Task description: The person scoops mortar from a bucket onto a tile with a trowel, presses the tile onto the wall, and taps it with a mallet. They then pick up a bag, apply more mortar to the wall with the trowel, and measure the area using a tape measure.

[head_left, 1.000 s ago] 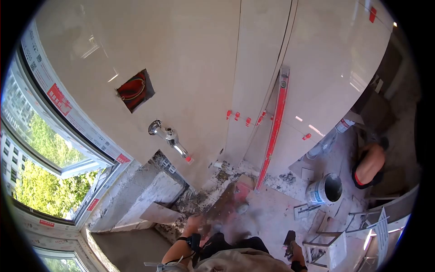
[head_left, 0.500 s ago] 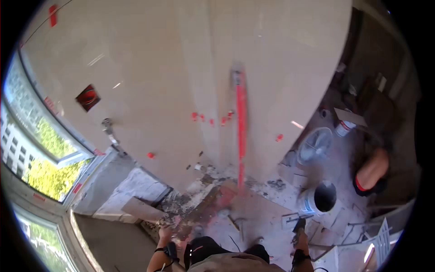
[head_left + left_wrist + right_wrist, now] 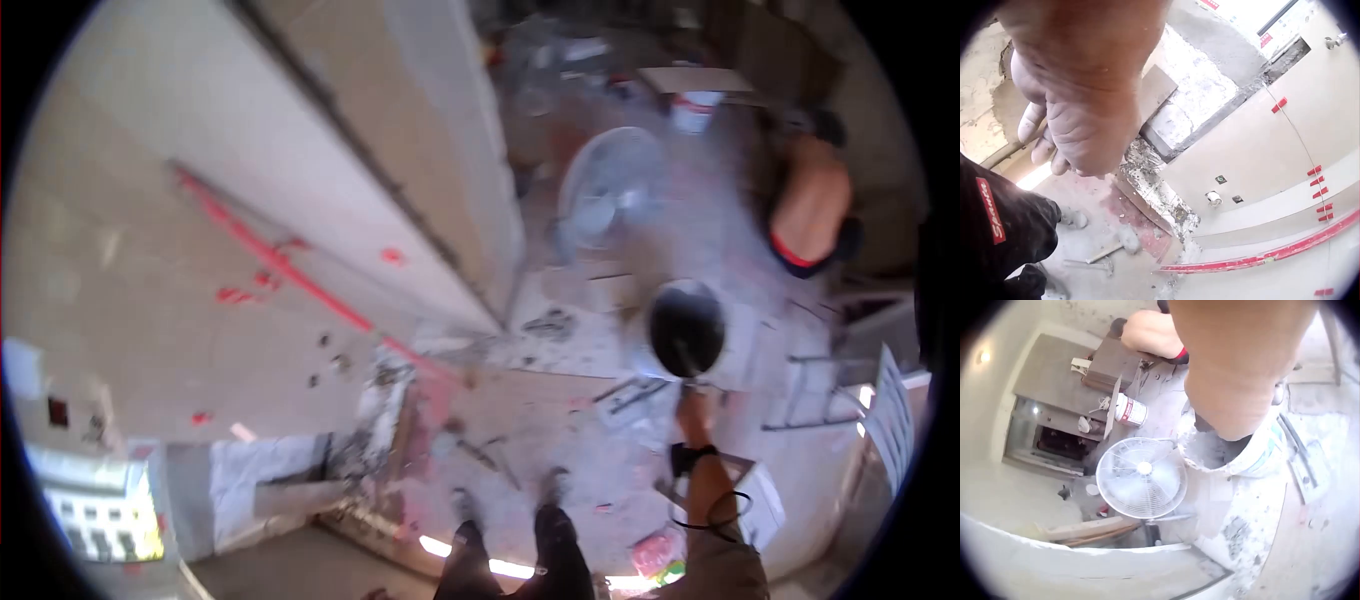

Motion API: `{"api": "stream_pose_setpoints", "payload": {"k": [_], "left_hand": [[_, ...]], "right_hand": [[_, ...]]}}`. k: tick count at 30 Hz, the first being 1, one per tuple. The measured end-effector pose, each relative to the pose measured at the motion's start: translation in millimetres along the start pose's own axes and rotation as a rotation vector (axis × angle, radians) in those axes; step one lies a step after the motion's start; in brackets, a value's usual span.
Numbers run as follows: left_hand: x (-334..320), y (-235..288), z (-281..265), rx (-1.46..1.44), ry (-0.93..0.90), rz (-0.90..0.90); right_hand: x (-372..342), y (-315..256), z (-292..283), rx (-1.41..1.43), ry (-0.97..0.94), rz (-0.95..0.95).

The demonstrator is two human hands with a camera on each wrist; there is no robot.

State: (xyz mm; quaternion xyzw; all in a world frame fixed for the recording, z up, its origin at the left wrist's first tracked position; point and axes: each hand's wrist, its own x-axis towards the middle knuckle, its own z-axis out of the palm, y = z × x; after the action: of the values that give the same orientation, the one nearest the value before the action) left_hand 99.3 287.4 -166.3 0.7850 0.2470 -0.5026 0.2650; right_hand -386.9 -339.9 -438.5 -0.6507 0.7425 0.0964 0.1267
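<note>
My right hand (image 3: 692, 412) is at the near rim of a white bucket (image 3: 1261, 455). It grips a small trowel (image 3: 686, 357) that reaches into the bucket's dark mouth; the head view is blurred there. In the right wrist view my arm covers the fingers and the tool. Grey paste coats the bucket's inner wall. My left hand (image 3: 1085, 119) hangs beside my dark trouser leg (image 3: 1004, 225), its fingers loosely bent and holding nothing. It lies outside the head view. Below it on the floor are a hammer (image 3: 1127, 239) and another long-handled tool (image 3: 1094, 265).
A red level (image 3: 290, 275) leans against the tiled wall among red clips (image 3: 1319, 181). A floor fan (image 3: 1142, 478) stands beyond the bucket, and a flat notched tool (image 3: 1311, 472) lies beside it. Another person's bent leg (image 3: 815, 205) is at right, a metal rack (image 3: 890, 420) nearer.
The head view has swung right, from the window and wall to the bucket and fan. My right hand has moved from beside my body to the bucket. My left hand has left the head view.
</note>
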Motion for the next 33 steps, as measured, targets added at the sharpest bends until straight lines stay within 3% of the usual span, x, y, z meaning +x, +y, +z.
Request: {"api": "stream_pose_setpoints", "payload": {"k": [1, 2, 3, 4, 5, 6, 7, 8, 9, 11, 12, 13, 15, 16, 17, 19, 20, 21, 22, 23, 26, 27, 28, 29, 30, 33], "left_hand": [[-11.3, 7.9, 14.1, 0.075, 0.07, 0.037], [-11.1, 3.4, 14.6, 0.158, 0.142, 0.063], [-6.6, -13.0, 9.8, 0.072, 0.103, 0.111], [-13.0, -15.8, 12.1, 0.181, 0.13, 0.166], [-28.7, -9.3, 19.1, 0.213, 0.172, 0.112], [-28.2, -23.3, 8.7, 0.273, 0.196, 0.145], [-19.2, -36.7, 3.1, 0.339, 0.202, 0.179], [-6.8, -56.5, -1.4, 0.406, 0.198, 0.217], [1.1, -75.2, -7.2, 0.465, 0.238, 0.287], [2.7, -85.3, -13.9, 0.39, 0.249, 0.221], [5.0, -93.4, -16.7, 0.351, 0.25, 0.186], [5.0, -94.2, -17.6, 0.281, 0.198, 0.188], [1.4, -81.3, -24.7, 0.317, 0.212, 0.224], [2.5, -71.2, -29.5, 0.33, 0.217, 0.25], [6.2, -63.7, -33.8, 0.161, 0.134, 0.214], [14.2, -51.0, -46.5, -0.171, -0.044, 0.136], [10.7, -38.4, -53.6, -0.171, -0.025, 0.177], [4.0, -23.2, -60.1, -0.174, -0.007, 0.218], [9.0, -15.5, -69.2, -0.175, 0.011, 0.258], [35.0, -22.3, -79.6, -0.202, -0.007, 0.243], [69.4, -8.5, -122.3, -0.04, -0.003, 0.374], [79.9, -6.7, -137.1, -0.101, 0.011, 0.319], [112.2, -20.8, -150.9, -0.285, -0.087, 0.258], [127.7, -24.2, -163.6, -0.291, -0.044, 0.287], [139.0, -20.6, -179.9, -0.294, 0.011, 0.325], [140.8, 0.0, -232.9, -0.484, 0.06, 0.431]], "right_hand": [[14.3, 7.4, 14.2, -0.379, 0.057, -0.31], [25.5, 17.8, 26.5, -0.384, 0.234, -0.529], [46.3, 6.4, 29.9, -0.288, -0.055, -0.381], [45.0, 0.7, 28.4, -0.165, -0.044, -0.255], [74.2, 14.0, 64.5, -0.009, -0.073, -0.231], [75.0, 12.1, 73.6, 0.114, 0.053, -0.277], [94.2, 27.1, 109.2, 0.013, 0.14, -0.317], [69.6, 2.5, 76.4, 0.122, 0.239, -0.211], [57.3, -7.9, 63.5, 0.079, 0.207, -0.16], [41.0, -16.3, 53.1, -0.05, 0.279, -0.074], [18.6, -29.6, 18.6, -0.21, 0.096, -0.205], [11.9, -39.5, 4.9, -0.102, 0.129, -0.238], [-8.8, -31.1, 47.4, 0.076, 0.241, -0.197], [-32.1, -40.1, 51.6, 0.279, 0.255, -0.266], [-46.8, -46.4, 47.8, 0.054, 0.225, -0.485], [-47.8, -23.4, 133.7, 0.147, 0.218, -0.315], [-59.8, -15.9, 131.3, -0.352, 0.142, -1.034], [-80.6, -29.9, 127.6, -0.459, -0.003, -1.13], [-103.6, -37.0, 123.5, -0.301, -0.167, -1.021], [-154.1, -63.2, 84.0, 0.023, -0.312, -0.847], [-254.2, -125.3, 46.9, 0.358, -0.542, -0.736], [-280.6, -144.2, 39.7, 0.385, -0.574, -0.791], [-293.7, -154.0, 42.9, 0.344, -0.567, -0.951], [-292.0, -160.3, 59.4, 0.241, -0.451, -1.26], [-368.9, -216.4, -3.4, 0.68, -0.787, -0.654], [-422.8, -305.3, -20.7, 0.546, -0.937, -0.616]]}}
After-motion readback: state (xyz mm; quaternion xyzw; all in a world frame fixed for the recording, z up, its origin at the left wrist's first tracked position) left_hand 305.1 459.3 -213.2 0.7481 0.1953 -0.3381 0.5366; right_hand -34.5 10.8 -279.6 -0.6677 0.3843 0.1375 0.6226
